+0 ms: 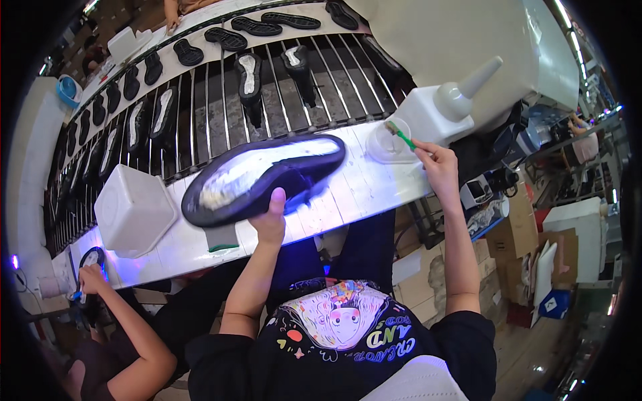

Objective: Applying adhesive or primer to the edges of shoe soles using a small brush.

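Observation:
My left hand (269, 226) grips a black shoe upper (307, 167) from the near side, with the thumb at its edge. The upper's white underside faces up. It is held above the white table ledge and looks slightly blurred. In my right hand (439, 166) is a small brush (403, 136) with a green handle, pinched between the fingers. Its bristle end is over a clear round cup (388, 155) on the ledge. Right behind the cup stands a white squeeze bottle (428, 112) with a pointed nozzle.
Beyond the ledge, a conveyor of metal rollers (207, 107) carries several black uppers, with dark soles (226, 39) on a strip farther off. An upturned white container (130, 210) stands at left. A co-worker's hand (92, 279) works at lower left. Cardboard boxes (511, 240) are at right.

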The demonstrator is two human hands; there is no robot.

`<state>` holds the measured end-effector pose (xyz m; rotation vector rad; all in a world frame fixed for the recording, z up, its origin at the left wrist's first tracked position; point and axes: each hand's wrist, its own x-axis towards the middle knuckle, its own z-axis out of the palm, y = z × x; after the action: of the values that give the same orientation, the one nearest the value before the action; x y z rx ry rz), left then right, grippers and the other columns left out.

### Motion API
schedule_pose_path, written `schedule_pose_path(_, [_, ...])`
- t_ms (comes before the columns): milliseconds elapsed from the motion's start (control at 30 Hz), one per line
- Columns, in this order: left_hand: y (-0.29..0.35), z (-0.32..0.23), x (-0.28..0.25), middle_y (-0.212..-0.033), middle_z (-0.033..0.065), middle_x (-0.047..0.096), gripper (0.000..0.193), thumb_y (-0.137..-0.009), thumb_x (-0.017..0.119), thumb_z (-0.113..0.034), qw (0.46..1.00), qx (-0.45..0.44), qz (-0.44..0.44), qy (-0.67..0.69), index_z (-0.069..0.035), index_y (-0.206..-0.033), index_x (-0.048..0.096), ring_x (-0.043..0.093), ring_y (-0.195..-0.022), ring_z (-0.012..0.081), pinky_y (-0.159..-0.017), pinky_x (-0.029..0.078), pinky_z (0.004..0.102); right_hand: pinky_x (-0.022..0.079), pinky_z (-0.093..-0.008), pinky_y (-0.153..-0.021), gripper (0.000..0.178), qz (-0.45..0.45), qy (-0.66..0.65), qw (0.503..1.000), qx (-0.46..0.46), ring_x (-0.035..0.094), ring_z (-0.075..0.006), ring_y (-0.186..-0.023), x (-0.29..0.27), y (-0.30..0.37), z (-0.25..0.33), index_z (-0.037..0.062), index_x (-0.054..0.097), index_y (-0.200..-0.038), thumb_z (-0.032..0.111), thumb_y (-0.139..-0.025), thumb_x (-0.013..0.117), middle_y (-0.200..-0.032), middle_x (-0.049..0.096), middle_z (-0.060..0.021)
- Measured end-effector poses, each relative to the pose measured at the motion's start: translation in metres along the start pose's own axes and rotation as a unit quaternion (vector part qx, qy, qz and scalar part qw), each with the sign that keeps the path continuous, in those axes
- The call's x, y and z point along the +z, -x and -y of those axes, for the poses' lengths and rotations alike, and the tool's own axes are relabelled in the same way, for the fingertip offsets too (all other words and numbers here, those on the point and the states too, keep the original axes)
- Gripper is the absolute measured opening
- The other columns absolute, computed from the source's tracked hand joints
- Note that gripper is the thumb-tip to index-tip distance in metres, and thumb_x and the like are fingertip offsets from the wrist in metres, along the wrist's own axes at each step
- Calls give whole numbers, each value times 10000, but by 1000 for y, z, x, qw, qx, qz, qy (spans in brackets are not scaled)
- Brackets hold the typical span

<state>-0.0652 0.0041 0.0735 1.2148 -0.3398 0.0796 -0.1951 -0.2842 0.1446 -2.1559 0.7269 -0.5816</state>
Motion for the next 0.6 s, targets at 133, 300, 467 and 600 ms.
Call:
schedule_pose_path(133, [12, 16, -20, -1384, 162, 366, 832, -756, 751, -290, 964, 73, 86, -240, -10, -1383, 281, 405, -1236, 277, -1072, 293, 389, 467, -363, -604, 200, -72, 269, 959, -53, 638, -230, -687, 19, 12, -6, 127, 700, -989, 179, -801, 655, -764, 661, -108])
schedule_pose_path(300, [35, -34, -3, -1367, 185, 394, 980, -677, 793, -300, 899, 119, 113, -406, 11, -1396, 205, 412, -1263, 289, -1091, 285, 372, 485, -404, -632, 99, -81, 411, 901, -115, 617, -276, -759, 32, 5, -24, 100, 672, -863, 158, -786, 646, -778, 613, -74])
schedule_pose_path(467, [47, -44, 1, -1368, 184, 402, 972, -688, 777, -308, 902, 140, 121, -390, 7, -1401, 195, 393, -1290, 279, -1110, 249, 375, 488, -386, -625, 106, -44, 451, 885, -110, 612, -264, -753, 36, 1, -22, 108, 679, -868, 149, -773, 655, -794, 608, -70])
schedule_pose_path(600, [45, -61, 4, -1369, 151, 426, 760, -759, 690, -406, 758, 153, 240, -587, -47, -1351, 376, 340, -1328, 268, -1131, 159, 417, 449, -303, -556, 173, -34, 204, 978, -35, 597, -195, -627, 25, 2, -41, 105, 699, -965, 119, -797, 660, -759, 634, -41])
